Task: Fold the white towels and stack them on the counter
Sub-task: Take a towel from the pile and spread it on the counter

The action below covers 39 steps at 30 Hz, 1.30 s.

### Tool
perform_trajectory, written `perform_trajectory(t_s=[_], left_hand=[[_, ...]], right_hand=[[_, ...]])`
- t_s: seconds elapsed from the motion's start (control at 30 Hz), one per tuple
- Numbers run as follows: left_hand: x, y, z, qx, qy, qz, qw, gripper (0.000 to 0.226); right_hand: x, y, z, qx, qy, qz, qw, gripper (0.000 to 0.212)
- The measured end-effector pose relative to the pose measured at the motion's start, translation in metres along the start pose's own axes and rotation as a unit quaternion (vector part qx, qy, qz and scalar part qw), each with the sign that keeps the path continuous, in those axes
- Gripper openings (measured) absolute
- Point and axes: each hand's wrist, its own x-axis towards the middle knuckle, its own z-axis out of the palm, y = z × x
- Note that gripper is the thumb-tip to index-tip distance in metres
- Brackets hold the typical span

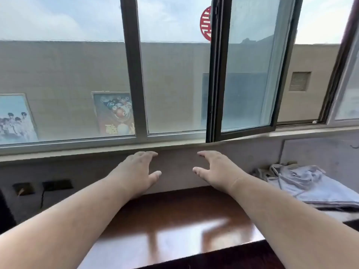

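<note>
Both my arms reach forward over a glossy brown wooden counter point(174, 220). My left hand point(136, 169) and my right hand point(217, 167) hover side by side in front of the wall under the window, fingers relaxed and spread, holding nothing. A pile of white towels point(303, 183) lies at the right, crumpled on top and flatter below. It sits well to the right of my right hand and apart from it.
A window point(174, 74) with dark frames fills the upper view; one sash point(242, 74) stands swung inward above the sill point(97, 150). Dark wall sockets point(57, 184) with a cable sit low on the left wall.
</note>
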Motion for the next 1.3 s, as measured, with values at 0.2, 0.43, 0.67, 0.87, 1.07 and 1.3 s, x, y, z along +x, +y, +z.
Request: perform_trajectory(t_s=[0.2,0.43,0.67,0.87,1.07,1.3], left_hand=[[0.024,0.054,0.078,-0.012,-0.041,0.081,0.996,0.063],[0.079,0.162,0.159,0.035,-0.107,0.144,0.983,0.08],[0.143,0.315,0.254,0.079,-0.165,0.181,0.966,0.088],[0.194,0.418,0.322,0.062,-0.196,0.159,0.966,0.086],[0.246,0.464,0.376,0.042,-0.2,0.162,0.965,0.083],[0.333,0.489,0.455,0.012,-0.207,0.191,0.96,0.085]], right_hand=[[-0.039,0.091,0.02,-0.022,0.02,0.073,0.997,0.067],[-0.073,0.228,-0.013,-0.105,0.004,0.155,0.982,0.082],[-0.107,0.397,-0.077,-0.119,-0.027,0.252,0.96,0.086],[-0.11,0.521,-0.13,-0.13,-0.06,0.275,0.951,0.084],[-0.094,0.603,-0.136,-0.114,-0.081,0.303,0.943,0.084],[-0.031,0.685,-0.117,-0.142,-0.098,0.308,0.936,0.082]])
